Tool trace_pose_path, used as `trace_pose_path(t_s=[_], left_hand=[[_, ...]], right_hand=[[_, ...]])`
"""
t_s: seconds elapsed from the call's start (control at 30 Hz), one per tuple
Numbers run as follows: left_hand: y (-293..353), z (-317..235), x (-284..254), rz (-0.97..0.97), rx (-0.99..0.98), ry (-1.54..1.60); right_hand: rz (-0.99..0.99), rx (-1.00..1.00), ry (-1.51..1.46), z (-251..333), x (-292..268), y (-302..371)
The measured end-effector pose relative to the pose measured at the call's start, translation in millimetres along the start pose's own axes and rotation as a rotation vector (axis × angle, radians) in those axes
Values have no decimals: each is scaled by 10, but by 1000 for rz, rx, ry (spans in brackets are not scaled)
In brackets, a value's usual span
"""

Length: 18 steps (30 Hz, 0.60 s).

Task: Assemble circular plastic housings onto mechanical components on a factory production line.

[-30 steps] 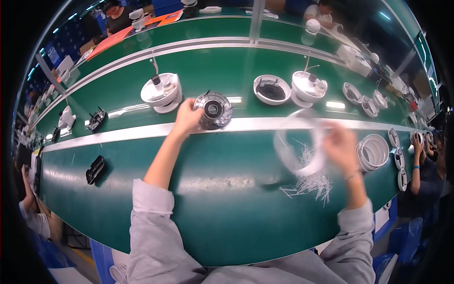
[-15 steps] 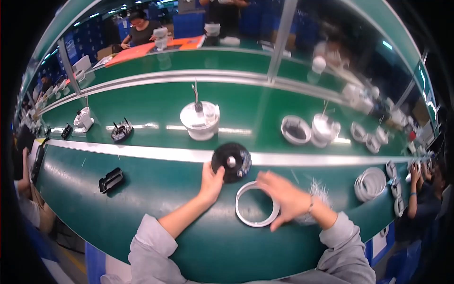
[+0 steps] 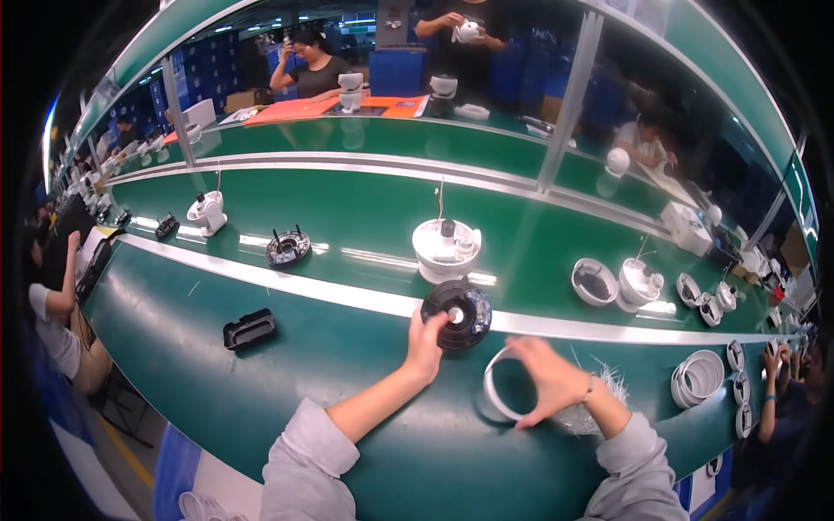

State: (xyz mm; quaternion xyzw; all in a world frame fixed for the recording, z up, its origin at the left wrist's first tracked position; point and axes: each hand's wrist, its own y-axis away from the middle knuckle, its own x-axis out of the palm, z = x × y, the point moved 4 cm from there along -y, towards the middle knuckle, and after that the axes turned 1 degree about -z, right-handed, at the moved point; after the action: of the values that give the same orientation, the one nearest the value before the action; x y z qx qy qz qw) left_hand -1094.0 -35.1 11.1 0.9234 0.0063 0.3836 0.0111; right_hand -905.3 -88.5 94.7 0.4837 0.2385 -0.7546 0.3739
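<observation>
Disc point(image 3: 466, 334), black and round, sits in the left hand point(image 3: 426, 349), up against the white rail point(image 3: 347, 292) in view, at the far side of the green table point(image 3: 191, 347). Thumb lies on its face by the pale hub; other fingers go behind, can't see them. Circuit board point(image 3: 479, 314) on the disc's right side. Right hand point(image 3: 553, 378) spans a white ring point(image 3: 492, 395): fingers on the upper rim, thumb by the lower one, a bit blurred, so can't tell if the ring touches the table. Key relation: ring lies right of the disc and closer to the wearer's body, just beside it, with a slim gap showing. No long axis on either, both are round; ring looks tilted with its opening toward the left, disc shows its face to the wearer. Left hand is nearer the disc, right nearer the ring; hands are apart, each clamped on its own part. Around them: white housing point(image 3: 445, 250) beyond the disc, across the rail; black tray-shaped part point(image 3: 249, 330) well off left; thin pale strips point(image 3: 613, 386) by the right wrist; stacked rings point(image 3: 698, 379) further right.
</observation>
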Motion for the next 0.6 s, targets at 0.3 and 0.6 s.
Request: trace_pose_path(t_s=[0.3, 0.6], left_hand=[[221, -105, 375, 212, -35, -32], [426, 4, 435, 372, -251, 5]], right_hand=[[-756, 337, -655, -253, 40, -86], [-800, 265, -251, -19, 74, -159]])
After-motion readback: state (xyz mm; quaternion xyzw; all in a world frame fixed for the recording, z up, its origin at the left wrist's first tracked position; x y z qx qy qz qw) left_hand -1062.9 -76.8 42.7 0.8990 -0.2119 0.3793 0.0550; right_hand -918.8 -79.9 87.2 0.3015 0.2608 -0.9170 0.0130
